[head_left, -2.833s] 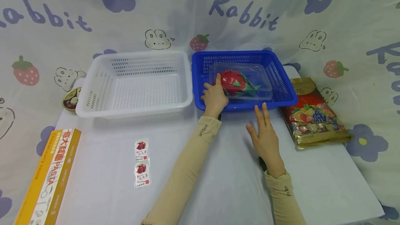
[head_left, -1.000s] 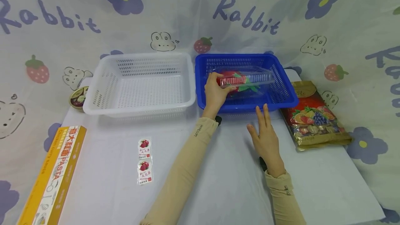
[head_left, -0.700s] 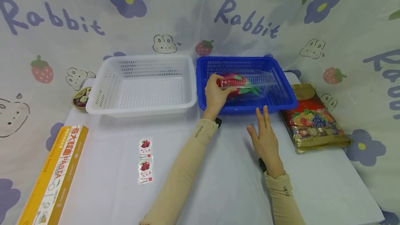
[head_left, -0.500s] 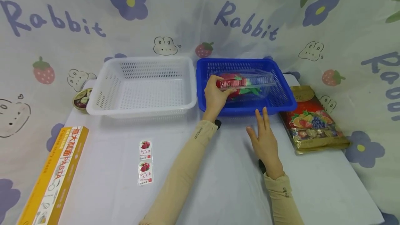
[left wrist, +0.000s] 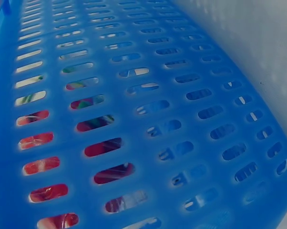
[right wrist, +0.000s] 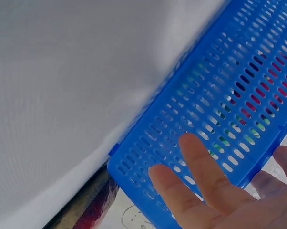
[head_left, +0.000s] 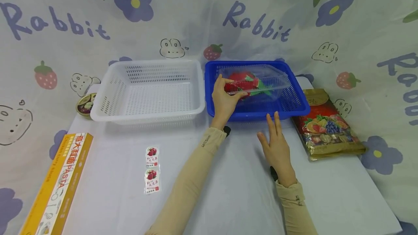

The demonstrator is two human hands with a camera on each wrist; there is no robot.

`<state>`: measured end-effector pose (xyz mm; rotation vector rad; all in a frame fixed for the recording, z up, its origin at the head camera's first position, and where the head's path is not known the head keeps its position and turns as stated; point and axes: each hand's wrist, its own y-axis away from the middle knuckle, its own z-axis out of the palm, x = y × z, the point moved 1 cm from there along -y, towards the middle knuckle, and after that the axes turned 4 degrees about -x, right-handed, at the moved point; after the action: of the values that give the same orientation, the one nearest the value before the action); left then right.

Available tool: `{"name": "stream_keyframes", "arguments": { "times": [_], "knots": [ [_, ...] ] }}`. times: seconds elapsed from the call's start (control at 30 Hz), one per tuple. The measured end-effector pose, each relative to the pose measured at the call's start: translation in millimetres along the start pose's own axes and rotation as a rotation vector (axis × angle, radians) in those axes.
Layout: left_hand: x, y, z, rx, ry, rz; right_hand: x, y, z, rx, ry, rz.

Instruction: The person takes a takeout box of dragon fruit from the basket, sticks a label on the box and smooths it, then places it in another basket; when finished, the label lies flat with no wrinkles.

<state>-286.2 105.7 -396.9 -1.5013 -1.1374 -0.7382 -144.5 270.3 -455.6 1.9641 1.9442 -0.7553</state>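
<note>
In the head view my left hand (head_left: 223,100) pinches the left end of a clear plastic box (head_left: 272,81), thumb in front. The box sits tilted in the blue basket (head_left: 254,115). Through its plastic shows a red dragon fruit (head_left: 241,79) with green tips. My right hand (head_left: 277,153) holds nothing; its straight fingers reach the basket's front rim, and I cannot tell whether they touch it. The left wrist view shows the slotted basket wall (left wrist: 134,95), with red behind it and the hand hidden. In the right wrist view, spread fingers (right wrist: 208,176) lie before the basket.
A white basket (head_left: 200,93) stands left of the blue one, with a round tin-like container (head_left: 84,105) beside it. Two dragon fruit stickers (head_left: 152,157) lie on the white table (head_left: 121,198). A pasta box (head_left: 62,188) lies left, a red-gold bag (head_left: 330,126) right.
My left hand has gone from reaching over the clear box to pinching its end. The box, flat at first, is now tilted up. The right hand has stayed by the blue basket's rim.
</note>
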Motion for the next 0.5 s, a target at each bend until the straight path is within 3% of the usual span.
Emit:
{"name": "stream_keyframes", "arguments": {
  "times": [0.5],
  "knots": [
    [0.5, 3.2, -2.7, 0.034, -0.017, 0.081, -1.9, -0.4, -3.8, -0.021, -0.022, 0.020]
  ]
}}
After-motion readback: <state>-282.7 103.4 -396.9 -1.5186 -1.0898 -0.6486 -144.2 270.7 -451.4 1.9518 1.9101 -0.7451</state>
